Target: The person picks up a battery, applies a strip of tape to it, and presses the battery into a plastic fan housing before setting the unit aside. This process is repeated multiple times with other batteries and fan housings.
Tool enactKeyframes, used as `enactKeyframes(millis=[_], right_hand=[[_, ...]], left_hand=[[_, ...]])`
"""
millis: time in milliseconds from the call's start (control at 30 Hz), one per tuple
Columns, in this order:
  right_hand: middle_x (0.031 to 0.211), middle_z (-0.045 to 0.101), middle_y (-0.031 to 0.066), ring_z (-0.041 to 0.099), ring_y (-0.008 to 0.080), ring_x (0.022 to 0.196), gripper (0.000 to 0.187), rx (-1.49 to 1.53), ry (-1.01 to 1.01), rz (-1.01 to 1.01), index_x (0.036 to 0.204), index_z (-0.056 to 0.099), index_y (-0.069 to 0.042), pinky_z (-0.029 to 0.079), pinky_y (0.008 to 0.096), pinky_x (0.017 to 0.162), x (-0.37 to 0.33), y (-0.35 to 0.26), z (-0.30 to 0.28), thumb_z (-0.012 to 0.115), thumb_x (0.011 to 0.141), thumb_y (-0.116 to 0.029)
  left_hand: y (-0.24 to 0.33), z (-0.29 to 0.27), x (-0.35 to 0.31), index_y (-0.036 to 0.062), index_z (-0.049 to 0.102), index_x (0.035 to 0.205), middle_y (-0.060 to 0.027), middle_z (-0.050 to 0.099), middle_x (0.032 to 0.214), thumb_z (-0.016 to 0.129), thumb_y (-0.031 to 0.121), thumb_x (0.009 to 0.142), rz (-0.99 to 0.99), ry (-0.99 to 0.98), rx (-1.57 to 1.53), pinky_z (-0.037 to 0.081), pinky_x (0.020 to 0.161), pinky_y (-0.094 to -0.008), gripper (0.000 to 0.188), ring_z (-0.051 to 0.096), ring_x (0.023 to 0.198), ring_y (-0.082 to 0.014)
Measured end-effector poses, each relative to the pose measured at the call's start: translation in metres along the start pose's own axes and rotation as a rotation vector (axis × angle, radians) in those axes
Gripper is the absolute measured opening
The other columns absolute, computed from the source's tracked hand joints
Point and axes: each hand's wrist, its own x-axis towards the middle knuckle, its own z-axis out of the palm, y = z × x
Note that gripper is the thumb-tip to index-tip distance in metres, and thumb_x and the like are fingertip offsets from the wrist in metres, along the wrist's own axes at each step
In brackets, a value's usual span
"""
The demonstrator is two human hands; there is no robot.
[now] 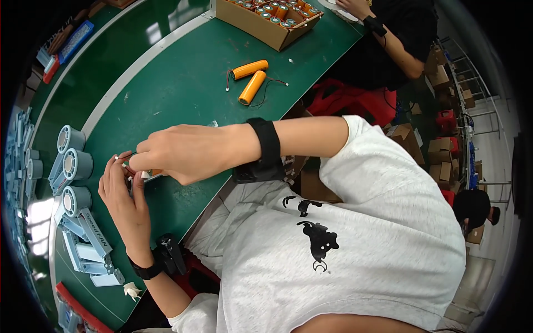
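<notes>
My left hand (125,205) and my right hand (191,149) meet over the left part of the green table (183,105). Thin dark and red wires (127,162) run between my pinched fingertips. A small white connector (145,175) shows beside my left thumb. Under my right hand a bit of orange peeks out; most of what lies there is hidden. Left of my hands stand several light blue handheld fan parts (78,165) with round heads. Farther off on the table lie two orange cylindrical batteries (252,87) with thin wire leads.
A cardboard box (261,32) full of orange batteries stands at the far edge. Beyond the table's right edge sits a person in black (400,44), near a red stool (350,102). A small whitish piece (132,291) lies near my left forearm. Cartons (441,152) stand at right.
</notes>
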Motion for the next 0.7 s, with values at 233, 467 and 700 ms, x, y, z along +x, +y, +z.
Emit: enactKeyframes(millis=[233,467,700], right_hand=[[0.081,0.054,0.0105,0.056,0.0232,0.074,0.036,0.6,1.102,0.008,0.094,0.053,0.0,0.047,0.0293,0.064,-0.035,-0.016,0.019,0.066,0.064,0.011],[0.081,0.054,0.0072,0.055,0.0226,0.077,0.027,0.247,0.645,-0.16,0.088,0.055,-0.002,0.046,0.0291,0.063,-0.027,0.002,0.008,0.066,0.065,0.007],[0.076,0.052,0.0053,0.052,0.0224,0.073,0.017,-0.064,0.219,-0.171,0.08,0.057,-0.004,0.044,0.0311,0.06,-0.012,-0.002,0.002,0.066,0.067,0.002]], left_hand=[[0.002,0.006,-0.002,0.0018,0.051,0.102,-0.0111,0.055,0.097,0.048,0.003,0.084,-0.045,-0.127,0.137,0.029,0.094,-0.0397,0.019,0.046,0.107,-0.0282],[0.005,0.004,0.001,0.001,0.047,0.101,-0.0093,0.057,0.102,0.045,0.003,0.085,-0.077,-0.112,0.068,0.029,0.095,-0.0379,0.016,0.046,0.107,-0.0272],[-0.005,0.009,-0.008,0.0008,0.039,0.088,-0.0104,0.058,0.111,0.039,0.004,0.091,-0.343,0.078,-0.714,0.038,0.087,-0.0332,0.005,0.05,0.105,-0.0235]])
